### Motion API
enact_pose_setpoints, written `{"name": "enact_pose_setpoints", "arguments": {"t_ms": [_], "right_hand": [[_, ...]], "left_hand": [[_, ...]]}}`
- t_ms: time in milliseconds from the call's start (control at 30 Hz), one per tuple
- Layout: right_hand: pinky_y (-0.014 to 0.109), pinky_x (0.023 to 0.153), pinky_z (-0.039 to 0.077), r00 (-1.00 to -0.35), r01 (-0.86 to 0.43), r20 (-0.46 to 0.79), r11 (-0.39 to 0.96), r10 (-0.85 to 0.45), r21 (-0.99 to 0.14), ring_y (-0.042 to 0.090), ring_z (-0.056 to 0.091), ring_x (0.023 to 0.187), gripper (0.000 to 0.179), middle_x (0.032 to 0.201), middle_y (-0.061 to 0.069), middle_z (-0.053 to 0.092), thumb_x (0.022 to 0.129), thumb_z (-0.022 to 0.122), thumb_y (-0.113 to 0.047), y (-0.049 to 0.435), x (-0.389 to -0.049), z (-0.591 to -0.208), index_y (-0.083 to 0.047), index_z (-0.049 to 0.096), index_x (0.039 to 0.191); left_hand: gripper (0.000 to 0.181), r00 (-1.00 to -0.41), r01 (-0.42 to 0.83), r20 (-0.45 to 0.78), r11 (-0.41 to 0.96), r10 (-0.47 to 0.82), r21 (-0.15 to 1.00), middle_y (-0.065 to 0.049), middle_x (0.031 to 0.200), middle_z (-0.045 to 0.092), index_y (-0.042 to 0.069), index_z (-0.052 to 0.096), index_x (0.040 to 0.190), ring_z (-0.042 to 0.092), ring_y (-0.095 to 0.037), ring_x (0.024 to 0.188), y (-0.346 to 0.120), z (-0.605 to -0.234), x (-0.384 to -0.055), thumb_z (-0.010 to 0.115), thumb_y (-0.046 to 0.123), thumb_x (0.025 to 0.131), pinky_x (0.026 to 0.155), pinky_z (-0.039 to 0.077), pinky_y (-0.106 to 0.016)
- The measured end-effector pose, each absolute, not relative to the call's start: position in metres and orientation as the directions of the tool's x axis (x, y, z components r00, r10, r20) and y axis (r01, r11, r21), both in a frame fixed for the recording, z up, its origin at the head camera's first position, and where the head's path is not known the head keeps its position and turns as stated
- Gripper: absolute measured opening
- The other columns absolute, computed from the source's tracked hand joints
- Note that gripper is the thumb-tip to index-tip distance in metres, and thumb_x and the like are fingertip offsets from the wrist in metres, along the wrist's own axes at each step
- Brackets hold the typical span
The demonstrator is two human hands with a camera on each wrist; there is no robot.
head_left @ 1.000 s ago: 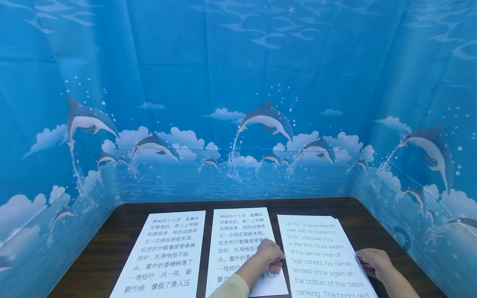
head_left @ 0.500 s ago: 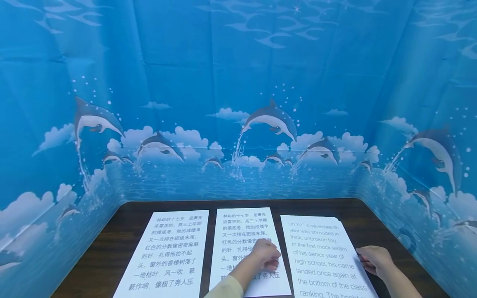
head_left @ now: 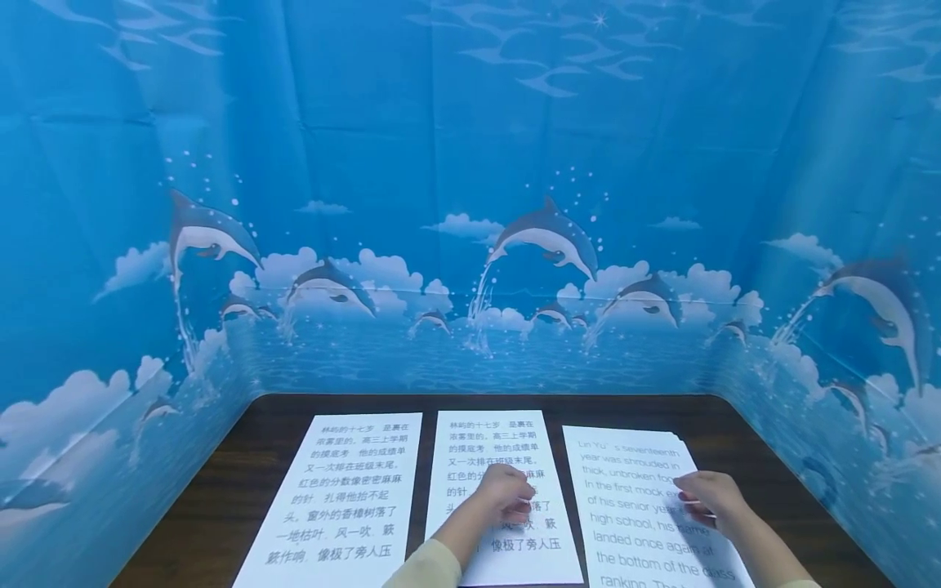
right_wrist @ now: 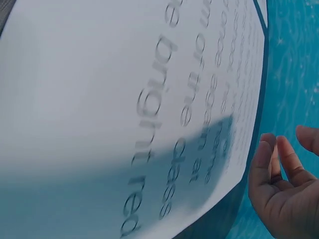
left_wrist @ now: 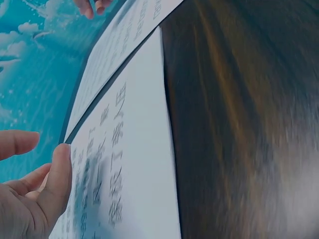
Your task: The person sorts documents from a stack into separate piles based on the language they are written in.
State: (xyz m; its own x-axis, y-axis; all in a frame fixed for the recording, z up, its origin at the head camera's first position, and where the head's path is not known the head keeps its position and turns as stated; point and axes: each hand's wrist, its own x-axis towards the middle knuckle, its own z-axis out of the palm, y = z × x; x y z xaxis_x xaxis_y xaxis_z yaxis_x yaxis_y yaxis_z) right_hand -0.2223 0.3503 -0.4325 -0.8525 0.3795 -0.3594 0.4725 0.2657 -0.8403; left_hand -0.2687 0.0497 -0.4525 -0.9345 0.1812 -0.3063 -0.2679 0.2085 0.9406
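Note:
My left hand hovers over the middle printed sheet, which bears Chinese text. In the left wrist view its thumb stands apart from loosely bent fingers, with nothing between them. Over the right edge of the English-text sheet is my right hand, its shadow falling on the print. The right wrist view shows that hand's fingers loosely curled, the thumb apart, and nothing held. Another sheet with the same Chinese text lies flat at the left. Both hands cover some of the print beneath them.
All the paper lies on a dark wooden table with rounded far corners. A blue curtain with printed dolphins stands around its back and sides. At the English sheet's far right corner, more paper edges peek out below.
My right hand has moved left from beside the English sheet's right edge to above it. My left hand has drifted slightly left over the middle sheet. The head view has shifted slightly left.

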Motion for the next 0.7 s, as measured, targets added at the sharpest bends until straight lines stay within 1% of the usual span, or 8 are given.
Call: {"name": "enact_pose_setpoints", "arguments": {"t_ms": [167,300,500,700], "right_hand": [[0.026,0.055,0.044,-0.862,0.475,-0.367,0.302,0.351,-0.826,0.025,0.053,0.073,0.046,0.083,0.016,0.054,0.078,0.059,-0.018,0.335,-0.23,-0.433,0.013,0.042,0.108],[0.027,0.056,0.044,-0.868,0.466,-0.366,0.3,0.334,-0.832,0.025,0.053,0.073,0.043,0.083,0.016,0.054,0.078,0.059,-0.018,0.321,-0.235,-0.434,0.011,0.045,0.106],[0.029,0.056,0.045,-0.888,0.433,-0.341,0.311,0.308,-0.846,0.023,0.053,0.069,0.035,0.079,0.013,0.055,0.078,0.057,-0.016,0.302,-0.243,-0.432,0.01,0.05,0.101],[0.029,0.057,0.046,-0.905,0.405,-0.324,0.331,0.274,-0.852,0.025,0.054,0.069,0.035,0.079,0.014,0.056,0.079,0.058,-0.017,0.286,-0.247,-0.431,0.01,0.05,0.101]], "left_hand": [[0.024,-0.94,-0.273,-0.308,0.218,0.149,0.937,-0.012,0.073,0.054,-0.005,0.052,0.094,0.058,-0.023,0.062,0.035,-0.45,-0.272,0.06,0.0,0.072,0.053,0.05,-0.028],[0.025,-0.944,-0.265,-0.299,0.218,0.142,0.939,-0.011,0.075,0.054,-0.005,0.052,0.095,0.058,-0.023,0.063,0.025,-0.449,-0.274,0.06,0.0,0.071,0.054,0.05,-0.029],[0.031,-0.949,-0.266,-0.293,0.204,0.118,0.942,-0.013,0.076,0.053,-0.007,0.05,0.099,0.058,-0.025,0.065,0.005,-0.448,-0.278,0.06,0.0,0.071,0.054,0.05,-0.029],[0.035,-0.95,-0.277,-0.299,0.204,0.087,0.939,-0.015,0.079,0.053,-0.008,0.048,0.105,0.058,-0.025,0.067,-0.02,-0.449,-0.28,0.059,0.001,0.072,0.055,0.05,-0.03]]}}
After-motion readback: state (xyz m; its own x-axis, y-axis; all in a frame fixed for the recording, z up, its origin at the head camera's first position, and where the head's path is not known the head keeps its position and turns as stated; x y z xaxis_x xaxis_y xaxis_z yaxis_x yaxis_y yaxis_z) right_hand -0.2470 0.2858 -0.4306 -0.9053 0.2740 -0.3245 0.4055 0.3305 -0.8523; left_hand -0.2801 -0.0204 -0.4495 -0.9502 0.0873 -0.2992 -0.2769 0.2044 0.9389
